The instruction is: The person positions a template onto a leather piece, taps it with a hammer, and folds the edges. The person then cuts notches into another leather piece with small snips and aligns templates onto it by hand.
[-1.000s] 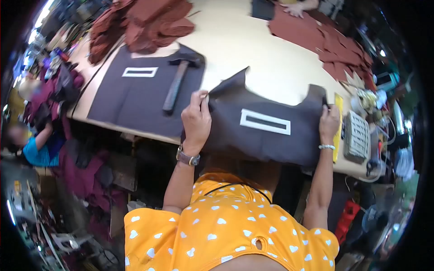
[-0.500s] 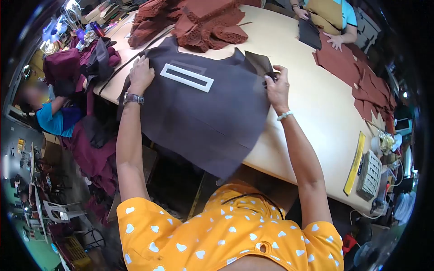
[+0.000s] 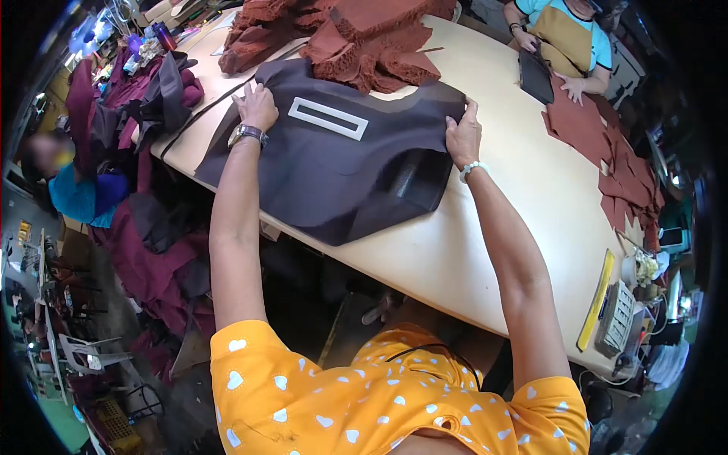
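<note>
A dark fabric piece (image 3: pixel 326 174) with a white rectangular frame (image 3: pixel 327 118) on it lies over the table's left part, its near edge bulging up. My left hand (image 3: pixel 257 108), with a watch at the wrist, is at its upper left corner, fingers bent on the cloth; whether they grip it I cannot tell. My right hand (image 3: pixel 463 135), wearing a beaded bracelet, pinches its upper right corner. More dark fabric shows beneath on the left. The hammer seen before is not visible.
Rust-red cloth stacks (image 3: pixel 371 38) stand behind the fabric. More rust pieces (image 3: pixel 580 125) lie at the right, near a co-worker's hand (image 3: pixel 570 88). A yellow ruler (image 3: pixel 596 300) and a grey slotted tray (image 3: pixel 615 318) sit at the right edge. Another person is at left beside maroon cloth (image 3: pixel 152 258).
The dark fabric has moved left from in front of me, over the other dark piece, and now lies lower on the table. Both hands moved with it.
</note>
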Action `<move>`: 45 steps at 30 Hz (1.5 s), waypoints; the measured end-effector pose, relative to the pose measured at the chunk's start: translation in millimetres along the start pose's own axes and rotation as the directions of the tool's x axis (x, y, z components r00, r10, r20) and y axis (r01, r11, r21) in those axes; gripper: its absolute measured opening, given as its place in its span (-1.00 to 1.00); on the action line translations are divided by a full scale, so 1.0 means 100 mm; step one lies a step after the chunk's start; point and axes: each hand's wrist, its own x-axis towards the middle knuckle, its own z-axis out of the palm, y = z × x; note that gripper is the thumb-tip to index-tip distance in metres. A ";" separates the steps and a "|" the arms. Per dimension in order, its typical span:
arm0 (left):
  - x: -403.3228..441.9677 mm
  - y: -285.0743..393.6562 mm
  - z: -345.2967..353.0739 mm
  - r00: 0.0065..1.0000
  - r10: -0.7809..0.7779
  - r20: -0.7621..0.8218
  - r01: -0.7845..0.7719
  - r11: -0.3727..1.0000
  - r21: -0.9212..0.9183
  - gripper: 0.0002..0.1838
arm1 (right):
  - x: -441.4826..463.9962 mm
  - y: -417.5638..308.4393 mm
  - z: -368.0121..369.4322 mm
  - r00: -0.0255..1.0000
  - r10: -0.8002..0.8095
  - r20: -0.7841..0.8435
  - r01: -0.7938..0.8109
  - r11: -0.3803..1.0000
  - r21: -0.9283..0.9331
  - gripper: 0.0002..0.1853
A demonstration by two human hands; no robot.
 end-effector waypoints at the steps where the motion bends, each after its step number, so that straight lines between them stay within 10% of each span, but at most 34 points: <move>1: 0.01 0.00 0.03 1.000 0.001 0.017 -0.002 1.000 0.017 -0.57 | 0.00 0.00 0.01 1.000 0.015 0.023 -0.015 1.000 0.008 -0.47; 7: -0.07 0.14 0.28 0.957 -0.027 -0.287 0.006 0.997 -0.072 -0.37 | -0.02 0.11 0.11 0.996 -0.081 -0.024 0.081 0.996 -0.023 -0.46; 11: -0.23 0.52 0.48 0.996 0.064 -0.059 -0.083 0.914 -0.398 -0.38 | -0.02 0.11 0.10 1.000 -0.001 -0.014 0.001 1.000 -0.031 -0.46; 19: -0.42 0.79 0.59 0.992 0.117 -0.044 -0.125 0.923 -0.364 -0.27 | 0.06 0.18 0.14 0.997 0.066 -0.031 -0.067 0.998 -0.016 -0.44; 25: -0.46 0.89 0.57 0.960 0.162 -0.229 -0.205 0.962 -0.181 -0.31 | 0.03 0.20 0.07 0.964 0.264 0.025 -0.265 0.956 0.129 -0.45; 27: -0.49 0.93 0.50 0.917 0.251 -0.312 -0.298 0.948 -0.113 -0.32 | -0.03 0.29 -0.01 0.922 0.377 0.090 -0.376 0.811 0.449 -0.48; 31: -0.71 0.99 0.24 0.904 0.414 -0.108 -0.424 0.833 -0.356 -0.31 | -0.45 0.18 -0.32 0.881 0.426 0.206 -0.461 0.677 0.573 -0.53; 37: -1.01 1.13 0.42 0.914 0.348 -0.207 -0.399 0.865 -0.305 -0.02 | -0.97 -0.04 -0.36 0.958 0.162 0.237 -0.208 0.960 0.187 -0.40; 39: -0.99 1.12 0.44 0.929 0.340 -0.144 -0.369 0.880 -0.300 -0.02 | -1.00 -0.17 -0.30 0.946 0.134 0.295 -0.050 0.960 -0.276 -0.20; 42: -1.03 1.16 0.38 0.938 0.328 -0.115 -0.347 0.891 -0.291 -0.01 | -1.12 -0.38 -0.22 0.955 -0.087 0.284 0.150 0.967 -0.205 0.06; 45: -1.00 1.12 0.41 0.928 0.344 -0.140 -0.370 0.891 -0.265 0.01 | -1.05 -0.54 -0.11 0.921 0.036 0.387 0.078 0.958 -0.275 0.21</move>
